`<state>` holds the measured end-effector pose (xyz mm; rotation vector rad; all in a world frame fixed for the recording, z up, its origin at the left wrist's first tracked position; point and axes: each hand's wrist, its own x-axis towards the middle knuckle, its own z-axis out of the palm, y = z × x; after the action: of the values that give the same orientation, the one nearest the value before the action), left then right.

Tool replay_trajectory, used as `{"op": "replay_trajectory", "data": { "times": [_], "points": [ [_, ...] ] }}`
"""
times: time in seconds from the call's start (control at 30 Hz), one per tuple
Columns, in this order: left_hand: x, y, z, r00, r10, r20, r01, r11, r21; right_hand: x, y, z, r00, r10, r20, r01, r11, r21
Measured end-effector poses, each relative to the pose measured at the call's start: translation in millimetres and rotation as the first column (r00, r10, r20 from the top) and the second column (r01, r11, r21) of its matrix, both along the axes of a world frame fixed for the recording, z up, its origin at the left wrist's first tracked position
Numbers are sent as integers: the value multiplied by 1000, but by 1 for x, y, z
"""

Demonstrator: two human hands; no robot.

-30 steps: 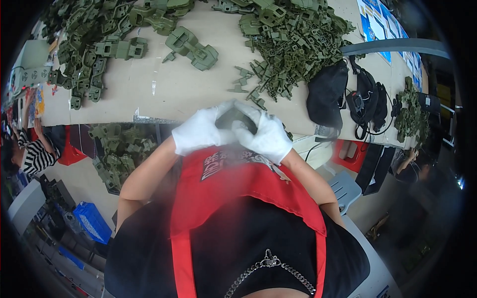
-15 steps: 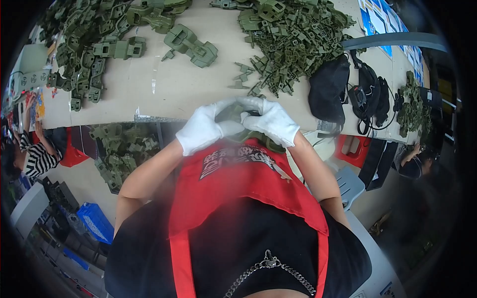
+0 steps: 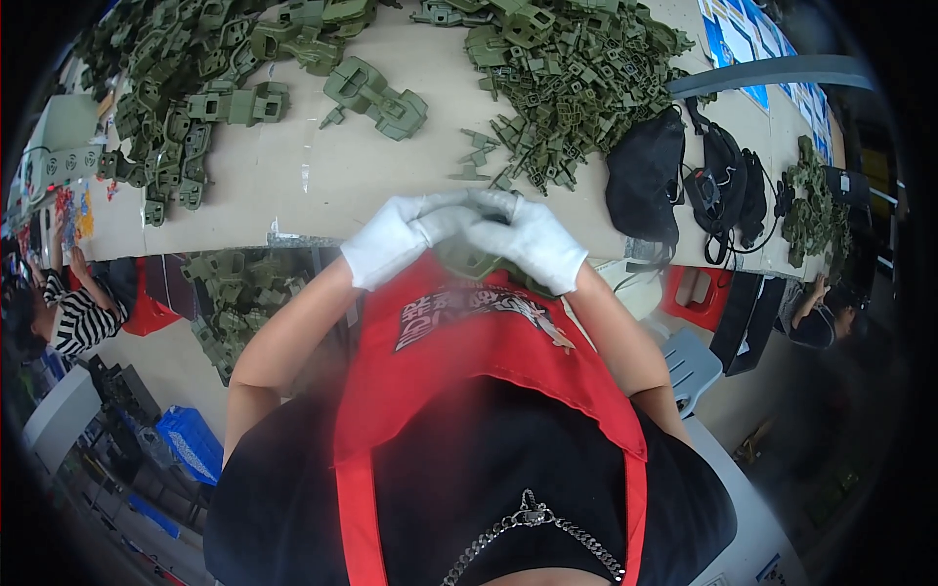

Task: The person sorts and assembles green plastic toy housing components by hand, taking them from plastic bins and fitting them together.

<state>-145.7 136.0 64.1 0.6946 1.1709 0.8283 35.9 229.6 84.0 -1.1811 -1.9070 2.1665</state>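
Observation:
Both of my hands wear white gloves and meet at the table's near edge, in front of the red apron. My left hand point(image 3: 387, 244) and my right hand point(image 3: 532, 246) are closed around an olive-green plastic part point(image 3: 467, 261), whose lower portion shows beneath the fingers. The fingers cover the rest of it. Beyond them on the table lies one larger green moulded part point(image 3: 376, 98). A heap of small green pieces point(image 3: 576, 93) spreads behind my right hand, with a few loose small pieces point(image 3: 477, 146) at its near side.
Larger green parts point(image 3: 186, 98) are piled at the far left. Black bags point(image 3: 647, 176) with cables lie right of the heap. More green parts point(image 3: 244, 293) sit below the table edge at left. A red stool point(image 3: 696, 291) stands at right; a person in stripes point(image 3: 83, 313) sits at left.
My fingers have drawn closer together and now overlap above the green part. The left hand has tilted upward slightly. Things on the table lie as before.

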Motion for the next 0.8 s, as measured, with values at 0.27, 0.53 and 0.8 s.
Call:
{"op": "replay_trajectory", "data": {
  "times": [0.27, 0.53, 0.8],
  "points": [
    [10, -9, -6, 995, 32, -94, -27, 998, 59, -7, -8, 14, 974, 39, 223, -90, 970, 225],
    [13, 5, 1, 995, 98, -28, -100, 988, -115, 8, 5, -15, 999, -27, 29, 34, 962, -271],
    [34, -4, -21, 957, 274, -99, -278, 960, -27, 4, -7, -28, 978, -83, 193, 111, 984, -139]
  ]
}}
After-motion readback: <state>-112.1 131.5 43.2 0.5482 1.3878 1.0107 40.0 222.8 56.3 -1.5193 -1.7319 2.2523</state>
